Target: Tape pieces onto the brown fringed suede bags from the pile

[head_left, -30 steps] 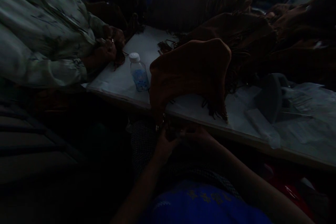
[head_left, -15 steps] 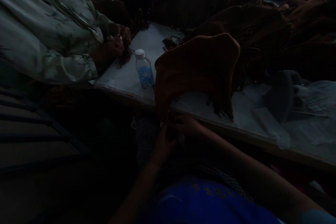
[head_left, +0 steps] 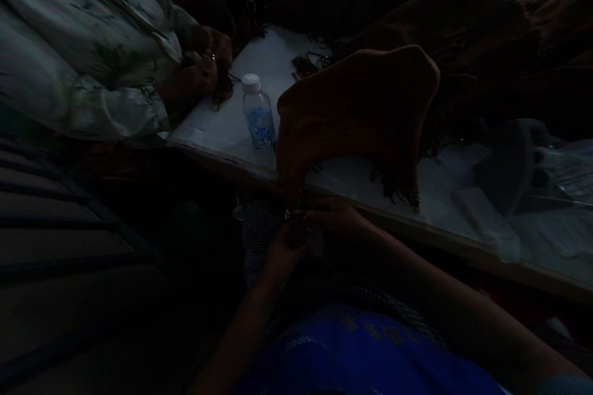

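A brown fringed cloth (head_left: 356,102) lies over the table, and its near left end hangs past the edge to my hands. My left hand (head_left: 283,253) is closed around that hanging end, low in front of my lap. From the right, my right hand (head_left: 340,217) meets it with bent fingers closed at the same end. Something small and shiny (head_left: 288,214) glints by the left fingertips; its kind is too dark to make out. Below the fingers shows a pale, thin piece (head_left: 316,239), perhaps plastic.
A white-capped bottle (head_left: 259,114) stands on the white table (head_left: 217,136), left of the cloth. At the left, a person's hands (head_left: 204,68) work on dark fringe. More brown cloth (head_left: 463,37) is heaped behind. A grey holder (head_left: 504,157) and clear plastic wrap (head_left: 569,166) lie right.
My left hand has shifted slightly down and left, its fingers still at the cloth's end. The pale piece shows more below the fingers. The view has moved a little.
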`<action>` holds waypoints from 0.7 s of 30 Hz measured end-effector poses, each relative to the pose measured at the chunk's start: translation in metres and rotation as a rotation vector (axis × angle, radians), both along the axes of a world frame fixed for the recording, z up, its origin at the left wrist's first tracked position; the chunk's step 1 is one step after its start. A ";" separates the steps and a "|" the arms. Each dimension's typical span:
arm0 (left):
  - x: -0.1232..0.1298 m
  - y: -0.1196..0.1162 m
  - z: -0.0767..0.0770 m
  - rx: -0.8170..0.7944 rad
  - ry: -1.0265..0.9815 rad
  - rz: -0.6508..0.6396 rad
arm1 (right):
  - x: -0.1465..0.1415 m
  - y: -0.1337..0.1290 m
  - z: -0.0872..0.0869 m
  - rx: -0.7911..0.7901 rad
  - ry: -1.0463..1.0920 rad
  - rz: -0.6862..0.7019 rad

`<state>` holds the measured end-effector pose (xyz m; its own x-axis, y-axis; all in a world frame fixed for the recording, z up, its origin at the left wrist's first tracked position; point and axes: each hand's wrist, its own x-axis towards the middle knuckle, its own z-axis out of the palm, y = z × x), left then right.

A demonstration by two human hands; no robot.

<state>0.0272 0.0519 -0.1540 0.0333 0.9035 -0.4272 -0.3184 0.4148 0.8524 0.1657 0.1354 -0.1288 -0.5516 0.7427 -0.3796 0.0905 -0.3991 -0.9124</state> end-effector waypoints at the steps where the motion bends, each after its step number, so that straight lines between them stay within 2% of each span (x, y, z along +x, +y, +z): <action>1: 0.000 0.000 0.001 -0.004 -0.006 0.012 | 0.000 0.000 -0.001 0.003 -0.006 -0.007; 6: 0.001 0.002 0.007 -0.003 -0.022 0.017 | 0.000 0.000 -0.006 0.086 -0.035 -0.007; 13: 0.004 0.003 0.006 0.000 -0.071 0.055 | 0.000 0.001 -0.011 0.131 -0.062 -0.010; 21: 0.006 0.004 0.008 -0.095 -0.065 0.163 | 0.001 0.002 -0.019 0.166 -0.094 -0.018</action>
<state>0.0335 0.0563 -0.1457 -0.0795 0.8548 -0.5128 -0.4407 0.4313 0.7873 0.1666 0.1371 -0.1483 -0.5056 0.8088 -0.3003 0.1731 -0.2459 -0.9537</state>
